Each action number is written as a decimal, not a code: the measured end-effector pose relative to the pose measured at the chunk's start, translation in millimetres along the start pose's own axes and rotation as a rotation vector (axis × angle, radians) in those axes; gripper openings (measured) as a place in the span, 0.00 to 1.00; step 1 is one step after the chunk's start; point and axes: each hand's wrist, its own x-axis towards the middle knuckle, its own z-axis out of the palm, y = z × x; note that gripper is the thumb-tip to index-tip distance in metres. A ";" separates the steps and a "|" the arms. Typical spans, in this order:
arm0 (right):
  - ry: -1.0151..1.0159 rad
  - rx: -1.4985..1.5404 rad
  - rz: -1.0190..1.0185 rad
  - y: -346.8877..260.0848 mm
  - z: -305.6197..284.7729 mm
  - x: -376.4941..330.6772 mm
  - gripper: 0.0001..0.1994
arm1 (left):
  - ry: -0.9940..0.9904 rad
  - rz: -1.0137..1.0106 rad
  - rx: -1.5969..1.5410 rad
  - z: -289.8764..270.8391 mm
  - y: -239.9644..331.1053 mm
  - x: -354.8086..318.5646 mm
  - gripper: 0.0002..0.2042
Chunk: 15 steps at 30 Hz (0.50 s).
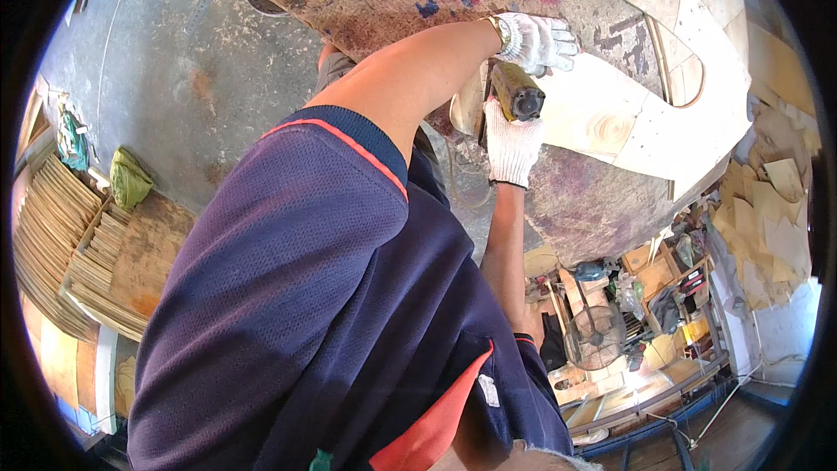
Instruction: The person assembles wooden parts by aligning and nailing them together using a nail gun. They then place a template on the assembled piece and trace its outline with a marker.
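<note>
My left hand [539, 43], in a white knit glove, lies with its fingers stretched out at the far edge of a pale plywood panel [602, 113]. Just nearer to me, my right hand [513, 146], also gloved, is wrapped round a nail gun [516, 92] with a yellowish body and a dark end cap. The nail gun stands over the panel's left end, and its nose is hidden. Toward the right, the panel adjoins a pale board with a curved cut-out [717, 87].
Beneath the panel is a worn worktable [575, 201] stained red and blue. Stacked thin boards [57, 235] and a green bag [131, 179] are at the left. A fan [597, 336] stands amid clutter at the lower right. Wood offcuts [767, 218] are piled at the far right.
</note>
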 end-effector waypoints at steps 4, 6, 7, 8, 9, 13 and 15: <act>-0.014 -0.067 0.053 -2.8 1.2 1.7 0.26 | 0.022 0.007 0.026 -0.4 -0.2 0.6 0.24; 0.033 0.001 0.013 0.1 -0.5 -1.3 0.24 | 0.016 0.009 0.021 -2.2 0.2 0.0 0.23; 0.060 0.046 -0.023 2.3 -2.1 -2.6 0.23 | -0.002 0.005 0.001 -3.7 -0.3 -0.4 0.23; 0.115 0.058 -0.063 4.9 -2.1 -4.6 0.23 | 0.006 0.003 -0.028 -4.6 0.9 -1.2 0.23; 0.118 0.086 -0.063 8.2 -3.6 -6.2 0.22 | 0.007 -0.008 -0.026 -5.3 2.0 -2.1 0.22; 0.075 0.133 -0.042 24.2 -12.7 -14.4 0.22 | 0.051 -0.026 -0.066 -6.0 3.0 -2.5 0.21; 0.077 0.148 -0.105 32.3 -13.1 -18.5 0.22 | 0.040 -0.034 -0.095 -4.5 2.9 -1.7 0.21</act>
